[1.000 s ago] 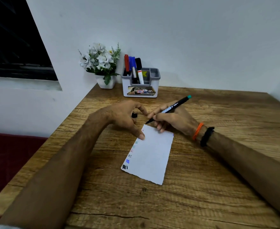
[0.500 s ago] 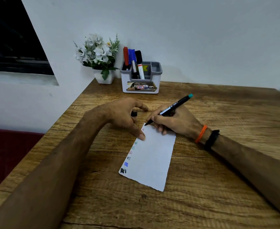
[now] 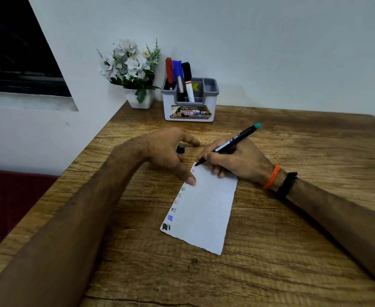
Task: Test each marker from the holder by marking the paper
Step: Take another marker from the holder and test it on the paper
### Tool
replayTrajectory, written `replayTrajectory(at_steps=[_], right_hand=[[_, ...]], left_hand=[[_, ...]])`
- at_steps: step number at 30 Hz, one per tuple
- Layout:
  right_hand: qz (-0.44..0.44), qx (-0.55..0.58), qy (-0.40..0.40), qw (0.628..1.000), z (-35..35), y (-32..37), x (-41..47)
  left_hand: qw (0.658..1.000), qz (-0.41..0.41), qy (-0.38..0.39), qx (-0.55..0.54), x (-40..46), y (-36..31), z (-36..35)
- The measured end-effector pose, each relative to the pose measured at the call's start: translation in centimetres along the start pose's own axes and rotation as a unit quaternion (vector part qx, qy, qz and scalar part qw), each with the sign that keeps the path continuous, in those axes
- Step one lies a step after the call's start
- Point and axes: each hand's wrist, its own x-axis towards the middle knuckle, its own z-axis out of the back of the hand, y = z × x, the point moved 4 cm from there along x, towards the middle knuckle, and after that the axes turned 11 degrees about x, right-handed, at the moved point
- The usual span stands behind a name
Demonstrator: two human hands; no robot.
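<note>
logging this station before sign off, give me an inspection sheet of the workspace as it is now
surface: wooden table, grain worn.
job's things: paper with colour swatches down its left edge; holder with markers; teal-ended marker, tip at the paper's top corner.
clutter: potted flowers beside the holder.
grippers: left hand holds black cap, thumb on paper; right hand grips marker.
cables: nothing seen.
surroundings: white wall, dark window at left.
</note>
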Motion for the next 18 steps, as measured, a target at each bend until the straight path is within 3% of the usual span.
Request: replayTrajectory(at_steps=[18], right_hand=[[0.002,-0.013,-0.013,1.000,0.03,0.40,-0.24]], left_hand=[[1.000,-0.003,0.007,0.009,0.13,-0.07,-0.06]])
